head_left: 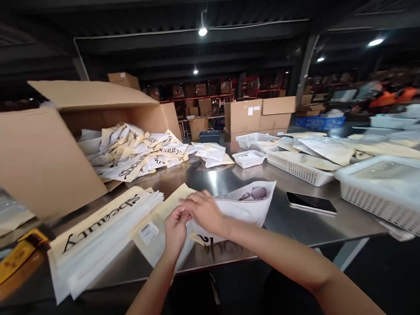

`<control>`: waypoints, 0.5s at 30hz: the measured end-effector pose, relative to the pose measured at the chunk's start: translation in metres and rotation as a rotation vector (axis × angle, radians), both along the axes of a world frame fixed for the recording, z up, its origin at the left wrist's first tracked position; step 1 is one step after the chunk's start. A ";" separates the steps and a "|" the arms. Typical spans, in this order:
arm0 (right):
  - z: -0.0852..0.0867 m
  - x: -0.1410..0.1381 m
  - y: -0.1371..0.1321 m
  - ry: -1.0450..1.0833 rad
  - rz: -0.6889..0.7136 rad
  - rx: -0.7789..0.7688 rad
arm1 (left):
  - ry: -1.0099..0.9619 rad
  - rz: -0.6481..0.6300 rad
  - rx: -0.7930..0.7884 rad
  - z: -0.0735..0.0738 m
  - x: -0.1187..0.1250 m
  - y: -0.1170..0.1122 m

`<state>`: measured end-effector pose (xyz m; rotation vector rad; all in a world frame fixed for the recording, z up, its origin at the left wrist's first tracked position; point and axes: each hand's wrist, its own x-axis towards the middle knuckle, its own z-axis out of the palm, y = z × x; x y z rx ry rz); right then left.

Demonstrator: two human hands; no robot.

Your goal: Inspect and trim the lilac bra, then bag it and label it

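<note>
white bag, black-screened phone, blue crate

A labelled cream packet slants beside a white bag seemingly holding a mauve item.

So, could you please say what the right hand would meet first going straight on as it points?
The right hand would probably meet the left hand first; whether they touch is unclear.

The stacked bags and piled bags read "beauty".
</note>
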<state>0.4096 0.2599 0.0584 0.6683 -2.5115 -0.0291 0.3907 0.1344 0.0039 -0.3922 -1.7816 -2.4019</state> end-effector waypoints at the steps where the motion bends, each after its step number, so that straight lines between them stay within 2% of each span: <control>1: -0.002 -0.005 -0.002 -0.003 0.010 0.007 | 0.000 -0.012 -0.009 -0.003 0.000 -0.005; 6: -0.001 -0.012 0.010 0.004 0.047 0.086 | -0.115 -0.069 0.032 -0.017 -0.001 -0.017; 9: 0.006 -0.009 0.034 0.022 0.005 0.137 | -0.171 -0.034 0.088 -0.023 -0.001 -0.015; 12: 0.011 0.000 0.082 0.020 -0.079 0.119 | -0.196 0.035 0.120 -0.025 -0.003 -0.012; 15: 0.014 0.015 0.151 0.030 -0.219 0.055 | -0.200 0.098 0.116 -0.028 -0.009 -0.013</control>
